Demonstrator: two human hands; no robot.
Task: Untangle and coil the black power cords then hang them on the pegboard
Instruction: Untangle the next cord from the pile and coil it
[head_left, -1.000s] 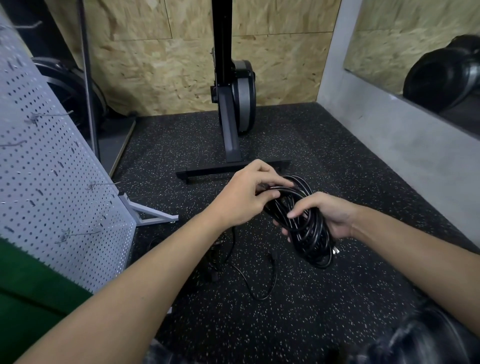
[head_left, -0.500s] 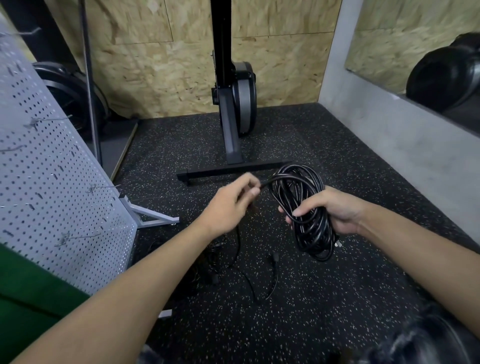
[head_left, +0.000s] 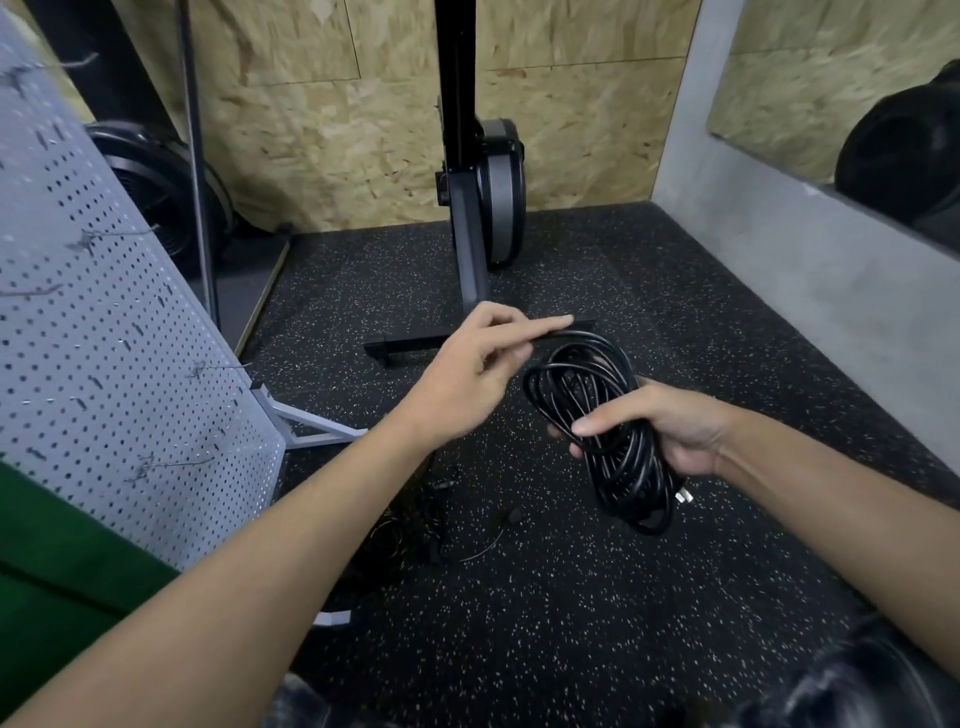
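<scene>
My right hand (head_left: 675, 434) grips a coiled black power cord (head_left: 618, 467) around its middle, above the speckled floor. The coil's plug (head_left: 683, 497) sticks out at its lower right. My left hand (head_left: 480, 366) pinches the cord's loose strand at the top of the coil, index finger stretched out over it. A second tangle of black cords (head_left: 431, 514) lies on the floor under my left forearm, partly hidden. The white pegboard (head_left: 104, 364) with wire hooks leans at the left.
A black upright machine (head_left: 470, 208) stands on a crossbar foot (head_left: 410, 345) just beyond my hands. The pegboard's grey foot (head_left: 311, 426) juts onto the floor. A grey concrete wall (head_left: 779, 270) runs along the right, and a green cloth (head_left: 52, 571) lies at the lower left.
My left hand has lifted the loose strand up and to the right, laying it over the top of the coil. The slack on the floor has shortened. My right hand keeps its hold.
</scene>
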